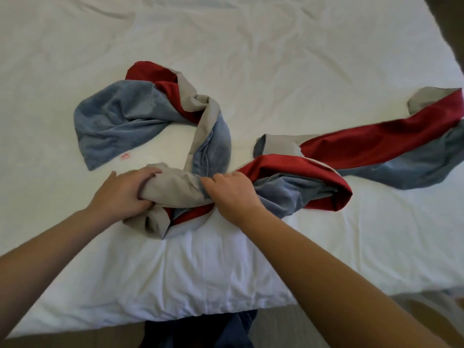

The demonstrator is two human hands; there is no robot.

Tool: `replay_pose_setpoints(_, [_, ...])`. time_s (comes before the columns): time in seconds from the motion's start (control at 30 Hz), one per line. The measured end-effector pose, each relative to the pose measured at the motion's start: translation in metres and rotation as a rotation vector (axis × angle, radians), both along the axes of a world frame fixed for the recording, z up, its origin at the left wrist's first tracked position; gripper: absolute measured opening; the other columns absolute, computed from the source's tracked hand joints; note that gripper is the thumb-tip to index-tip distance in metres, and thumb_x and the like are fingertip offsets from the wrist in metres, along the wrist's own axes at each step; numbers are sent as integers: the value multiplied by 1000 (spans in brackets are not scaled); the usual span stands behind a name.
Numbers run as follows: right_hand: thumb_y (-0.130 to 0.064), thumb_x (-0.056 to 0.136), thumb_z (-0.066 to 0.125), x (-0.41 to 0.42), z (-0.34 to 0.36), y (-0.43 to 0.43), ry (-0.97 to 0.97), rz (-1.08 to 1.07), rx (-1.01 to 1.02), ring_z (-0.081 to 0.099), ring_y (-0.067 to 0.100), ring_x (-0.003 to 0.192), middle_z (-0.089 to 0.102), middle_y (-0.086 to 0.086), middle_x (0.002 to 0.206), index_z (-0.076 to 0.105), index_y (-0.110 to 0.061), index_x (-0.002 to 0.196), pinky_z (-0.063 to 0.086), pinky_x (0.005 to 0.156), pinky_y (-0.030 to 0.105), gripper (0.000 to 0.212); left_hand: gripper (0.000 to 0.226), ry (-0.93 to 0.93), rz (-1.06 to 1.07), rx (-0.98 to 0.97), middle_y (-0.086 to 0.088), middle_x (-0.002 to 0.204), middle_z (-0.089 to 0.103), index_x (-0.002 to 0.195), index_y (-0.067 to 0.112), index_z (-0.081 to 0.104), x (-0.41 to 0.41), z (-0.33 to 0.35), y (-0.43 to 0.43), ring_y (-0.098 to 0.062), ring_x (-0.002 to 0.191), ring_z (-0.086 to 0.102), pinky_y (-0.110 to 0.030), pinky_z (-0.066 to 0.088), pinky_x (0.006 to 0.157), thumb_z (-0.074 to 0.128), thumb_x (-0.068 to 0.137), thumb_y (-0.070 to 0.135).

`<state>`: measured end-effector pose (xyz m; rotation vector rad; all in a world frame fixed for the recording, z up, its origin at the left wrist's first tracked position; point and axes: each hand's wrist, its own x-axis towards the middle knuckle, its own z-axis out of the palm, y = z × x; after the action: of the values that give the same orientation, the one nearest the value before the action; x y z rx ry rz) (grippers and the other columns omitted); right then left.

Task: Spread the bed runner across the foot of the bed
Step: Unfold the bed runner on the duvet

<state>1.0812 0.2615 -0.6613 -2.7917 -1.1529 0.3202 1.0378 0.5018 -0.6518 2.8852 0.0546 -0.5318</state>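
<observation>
Head view only.

Bed runner (213,146) is on the white bed cover (226,272), twisted like a rope, in an S-shape. Red, blue and grey faces are all mixed up. Its left part curls up and back, ending in a blue flap near a small pink mark (124,156). The right part trails off to the frame edge, so that end isn't fully visible.

Left hand (123,194): fingers curled tight round the grey bunch in the middle. Right hand (233,194): just beside it on the same bunch, fingers hooked into the cloth. Both have a firm hold and grey cloth is stretched between them.

Progress, my read: early. The runner is on the bed and nothing else is done. No section lies flat. Left to do: untwist, get one face up, pull the ends out sideways, and square it to the near edge.

Edges and room: the held bunch sits near the near bed edge (200,313), with the lowest fold closest to it. There's plenty of bare, wrinkled cover to the left and beyond. The right bed edge runs diagonally at top right, near the runner's right end. I can't tell if it overhangs.
</observation>
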Motion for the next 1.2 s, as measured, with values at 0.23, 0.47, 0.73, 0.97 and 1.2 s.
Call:
replay_pose_setpoints(0.23, [-15, 75, 64, 45, 57, -97, -164, -111, -61, 61, 32, 69, 61, 6, 80, 63, -20, 99, 26, 55, 31, 25, 46, -329, -99, -301, 6, 98, 69, 119, 30, 56, 13, 31, -86, -19, 83, 65, -30, 49, 64, 56, 75, 43])
replay_pose_setpoints(0.47, [-26, 90, 51, 59, 45, -182, -151, -180, -367, 60, 26, 81, 60, 1, 92, 57, -30, 118, 36, 67, 33, 29, 44, -225, -101, -441, 2, 108, 66, 132, 25, 49, 37, -4, -179, -17, 92, 62, -27, 48, 76, 57, 88, 27])
replay_pose_setpoints(0.73, [-21, 76, 57, 44, 18, -166, -68, -260, -408, 52, 22, 95, 53, -2, 104, 49, -26, 113, 37, 78, 33, 39, 47, -154, -231, -343, 2, 116, 63, 128, 23, 52, 54, -25, -169, -18, 102, 60, -36, 50, 81, 56, 85, 41])
replay_pose_setpoints(0.97, [-39, 72, 60, 51, 34, -112, 35, -332, -403, 45, 23, 116, 46, 1, 128, 45, -22, 128, 37, 94, 38, 60, 27, -345, -308, -235, 0, 96, 67, 110, 19, 63, 76, -2, -83, -23, 85, 61, -35, 50, 66, 55, 87, 32])
replay_pose_setpoints(1.2, [-35, 89, 51, 88, 25, 6, -82, -446, -37, 53, 28, 106, 50, 6, 125, 43, -19, 131, 45, 79, 38, 46, 39, -395, -140, -3, -11, 113, 59, 117, 12, 56, 129, -9, 16, -32, 102, 54, -47, 50, 78, 62, 79, 21])
